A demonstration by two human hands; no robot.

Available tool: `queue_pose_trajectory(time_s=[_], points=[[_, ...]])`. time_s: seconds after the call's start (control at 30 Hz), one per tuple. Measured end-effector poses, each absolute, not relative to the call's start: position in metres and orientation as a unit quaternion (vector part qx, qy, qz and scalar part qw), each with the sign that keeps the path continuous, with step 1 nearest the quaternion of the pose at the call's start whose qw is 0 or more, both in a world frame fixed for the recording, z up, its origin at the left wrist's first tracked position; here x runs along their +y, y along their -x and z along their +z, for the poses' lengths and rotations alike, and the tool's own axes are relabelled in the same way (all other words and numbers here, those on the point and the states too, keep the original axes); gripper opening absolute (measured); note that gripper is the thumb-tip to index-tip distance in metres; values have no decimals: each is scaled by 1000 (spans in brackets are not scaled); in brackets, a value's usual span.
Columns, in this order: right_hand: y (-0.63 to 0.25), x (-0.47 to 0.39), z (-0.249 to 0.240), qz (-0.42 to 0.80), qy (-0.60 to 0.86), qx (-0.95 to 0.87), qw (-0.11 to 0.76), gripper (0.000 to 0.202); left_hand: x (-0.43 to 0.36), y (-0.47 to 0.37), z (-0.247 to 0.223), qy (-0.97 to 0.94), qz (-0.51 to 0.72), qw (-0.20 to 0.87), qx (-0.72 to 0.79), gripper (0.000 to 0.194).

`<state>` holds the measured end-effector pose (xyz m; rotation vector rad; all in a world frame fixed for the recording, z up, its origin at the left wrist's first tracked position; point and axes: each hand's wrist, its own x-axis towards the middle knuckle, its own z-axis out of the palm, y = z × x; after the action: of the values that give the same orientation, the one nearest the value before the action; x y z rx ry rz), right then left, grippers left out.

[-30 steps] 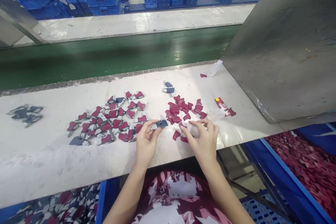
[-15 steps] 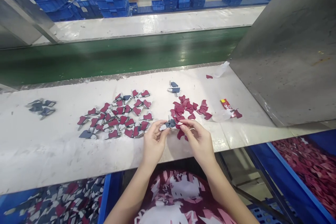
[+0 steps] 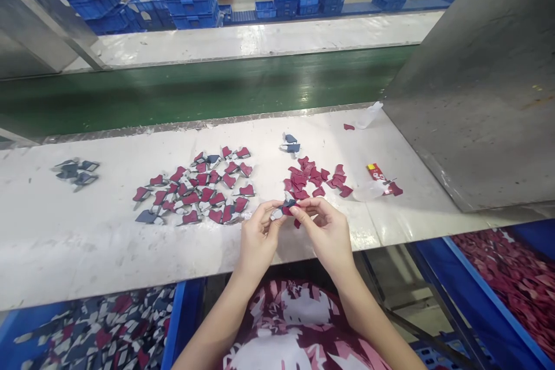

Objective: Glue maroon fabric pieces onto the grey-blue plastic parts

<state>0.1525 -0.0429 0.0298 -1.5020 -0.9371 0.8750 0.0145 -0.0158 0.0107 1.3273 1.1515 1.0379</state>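
My left hand (image 3: 259,237) pinches a small navy-and-white part (image 3: 277,214) between thumb and fingers. My right hand (image 3: 328,230) is closed too, its thumb and forefinger on a dark red curved piece (image 3: 286,210) that lies against the part. Fingertips hide much of both. Just beyond the hands is a heap of loose dark red pieces (image 3: 299,178). To the left lies a group of navy-and-white parts with red faces (image 3: 203,193). Two navy parts (image 3: 291,144) sit behind the red heap, and several more (image 3: 77,172) lie far left.
A blue bin (image 3: 171,329) of mixed parts stands below the table at left, another blue bin (image 3: 472,283) of red pieces at right. A metal panel (image 3: 472,87) borders the table (image 3: 208,254) on the right. Beyond runs a green belt (image 3: 208,95). A red packet (image 3: 375,171) lies nearby.
The red piece now rests over the navy-and-white part, whose dark face showed before. My right fingers have drawn in towards the left hand. The view has shifted slightly.
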Motion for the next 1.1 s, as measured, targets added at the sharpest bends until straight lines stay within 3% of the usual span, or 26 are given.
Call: queue_pose_trajectory(time_s=[1.1], points=[[-145, -62, 50, 93, 643, -513, 560, 5, -24, -25, 43, -509, 454, 580, 446, 21]])
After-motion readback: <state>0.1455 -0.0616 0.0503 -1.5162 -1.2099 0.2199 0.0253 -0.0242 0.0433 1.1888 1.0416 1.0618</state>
